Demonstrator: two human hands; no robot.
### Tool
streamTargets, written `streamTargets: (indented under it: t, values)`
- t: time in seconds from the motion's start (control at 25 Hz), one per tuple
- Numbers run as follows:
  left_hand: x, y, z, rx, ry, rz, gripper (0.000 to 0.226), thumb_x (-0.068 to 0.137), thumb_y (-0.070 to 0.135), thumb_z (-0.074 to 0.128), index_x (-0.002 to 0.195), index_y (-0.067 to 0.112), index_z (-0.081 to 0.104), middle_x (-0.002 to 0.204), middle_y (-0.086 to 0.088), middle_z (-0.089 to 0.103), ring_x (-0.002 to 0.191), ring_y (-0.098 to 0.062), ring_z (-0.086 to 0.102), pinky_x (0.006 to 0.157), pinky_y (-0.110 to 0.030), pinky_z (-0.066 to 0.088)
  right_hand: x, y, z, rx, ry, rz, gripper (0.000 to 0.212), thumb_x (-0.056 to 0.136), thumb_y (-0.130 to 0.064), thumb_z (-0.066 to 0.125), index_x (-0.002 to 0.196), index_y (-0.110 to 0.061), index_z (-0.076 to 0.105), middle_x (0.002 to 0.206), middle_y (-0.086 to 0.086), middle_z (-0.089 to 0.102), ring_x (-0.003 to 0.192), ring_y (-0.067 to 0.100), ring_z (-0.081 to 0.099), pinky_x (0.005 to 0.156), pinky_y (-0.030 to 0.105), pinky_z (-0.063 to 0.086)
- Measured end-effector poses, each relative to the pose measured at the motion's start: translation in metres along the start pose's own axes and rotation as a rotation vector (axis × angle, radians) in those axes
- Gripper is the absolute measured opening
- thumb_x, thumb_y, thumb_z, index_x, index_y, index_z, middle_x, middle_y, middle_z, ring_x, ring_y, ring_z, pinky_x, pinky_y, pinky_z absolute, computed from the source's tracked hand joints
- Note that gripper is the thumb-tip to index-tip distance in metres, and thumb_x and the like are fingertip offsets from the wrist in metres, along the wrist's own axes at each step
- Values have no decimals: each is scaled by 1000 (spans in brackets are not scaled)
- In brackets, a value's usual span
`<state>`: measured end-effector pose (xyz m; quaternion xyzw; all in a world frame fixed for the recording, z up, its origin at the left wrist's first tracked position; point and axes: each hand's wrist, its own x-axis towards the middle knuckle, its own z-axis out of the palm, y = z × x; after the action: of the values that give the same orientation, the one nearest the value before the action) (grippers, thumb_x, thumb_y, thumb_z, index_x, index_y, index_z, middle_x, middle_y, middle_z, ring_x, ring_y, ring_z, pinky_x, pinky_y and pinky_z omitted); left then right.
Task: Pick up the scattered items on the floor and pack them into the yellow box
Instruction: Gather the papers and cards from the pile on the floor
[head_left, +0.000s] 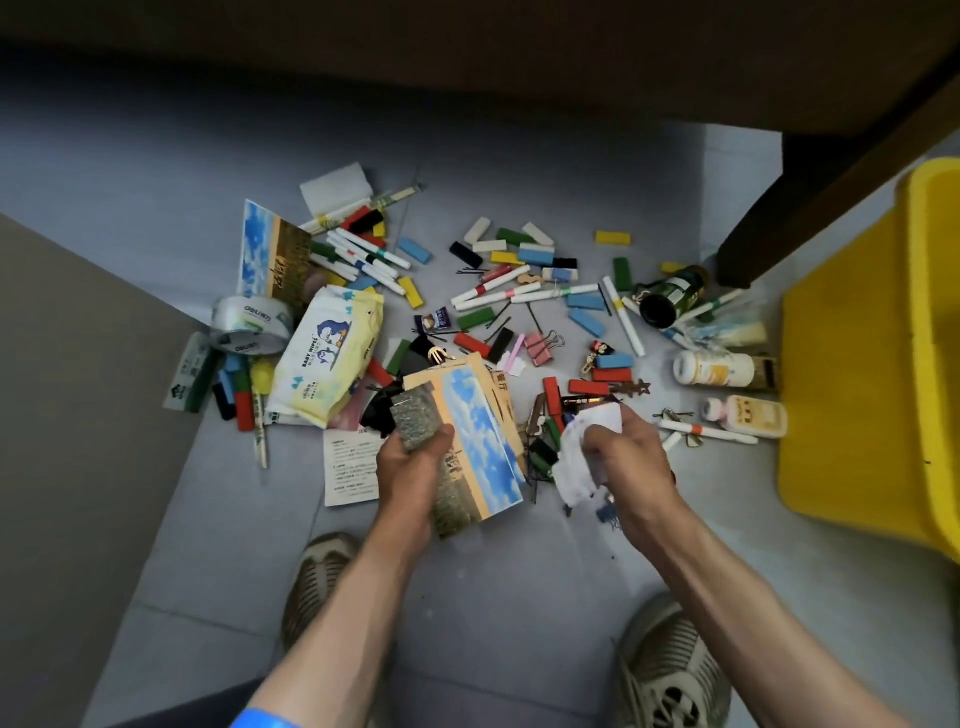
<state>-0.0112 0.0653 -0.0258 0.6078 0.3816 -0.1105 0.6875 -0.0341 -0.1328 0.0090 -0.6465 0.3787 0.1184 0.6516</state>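
My left hand (410, 467) grips a stack of sky-print cards (478, 441) together with a small grey scouring pad (415, 421), held just above the floor. My right hand (628, 457) is closed on a crumpled white paper (582, 462) beside a heap of clips and blocks. The yellow box (872, 364) stands at the right edge, its inside out of view. Across the grey floor lie many coloured blocks (535, 254), white marker pens (493, 293), a baby-wipes pack (327, 353), a tape roll (249, 322), a dark green bottle (670, 296) and two white bottles (711, 369).
A dark wooden furniture leg (748, 234) stands beside the yellow box. A grey wall panel (62, 415) borders the left. My two shoes (670, 670) rest on the floor near the bottom. A printed leaflet (350, 470) lies under my left hand.
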Motion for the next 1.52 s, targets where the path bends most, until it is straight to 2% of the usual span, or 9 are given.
streamTargets:
  t: [0.2,0.44,0.72,0.88,0.96,1.04,1.24,1.36,1.52]
  values:
    - [-21,-7,16,-11,-215,-95,21,83,4,69,102,14,70,86,-3,77,72,-19,74,53,-24,54,-10,-22,19,349,-382,167,40,78,17,43,105,-7,62,93,14,69,79,24,65,59,30,51]
    - [-29,-25,13,8,-474,-208,41,78,39,72,107,9,71,102,-14,75,94,-31,71,83,-42,57,-21,8,20,-147,-252,-86,24,81,9,53,90,-14,56,87,7,65,73,17,57,61,29,45]
    - [-29,-37,12,190,-392,-47,19,81,10,75,98,18,72,94,-2,77,84,-18,74,63,-25,56,-26,38,15,344,-234,101,36,82,10,66,113,-9,63,106,13,73,92,23,72,77,35,60]
    - [-34,-41,16,184,-282,-19,17,86,13,71,102,18,69,92,3,77,83,-15,74,62,-24,57,-28,43,5,-506,110,-497,42,83,-14,71,117,-26,50,117,-8,57,101,7,57,82,21,50]
    - [-36,-38,19,115,-256,-16,16,85,13,72,101,17,69,91,1,77,81,-17,74,59,-23,56,-29,45,4,-846,44,-843,41,84,-40,66,118,-20,54,119,-3,56,108,13,50,92,27,42]
    - [-37,-34,23,59,-278,-19,16,84,14,73,99,16,70,91,-3,77,82,-21,74,62,-25,57,-32,48,8,-965,-104,-832,52,82,-51,62,120,-16,60,124,1,61,113,19,54,97,33,44]
    - [-36,-30,24,24,-261,-101,27,84,36,74,104,19,67,96,-3,77,86,-19,74,61,-25,56,-30,48,10,-1022,-35,-933,22,86,-26,69,103,-12,71,110,6,72,99,22,67,91,36,51]
    - [-31,-34,20,51,-282,-67,29,81,36,76,103,19,69,96,-2,77,85,-17,74,61,-24,56,-31,43,13,-947,-66,-866,6,92,-18,59,92,-15,64,92,-1,67,77,16,64,66,28,50]
    - [-31,-34,16,105,-279,-53,45,71,43,82,107,21,67,99,3,76,87,-13,73,66,-25,57,-27,41,8,-304,-106,-478,8,96,-18,58,89,-20,62,80,-6,67,72,7,64,59,19,49]
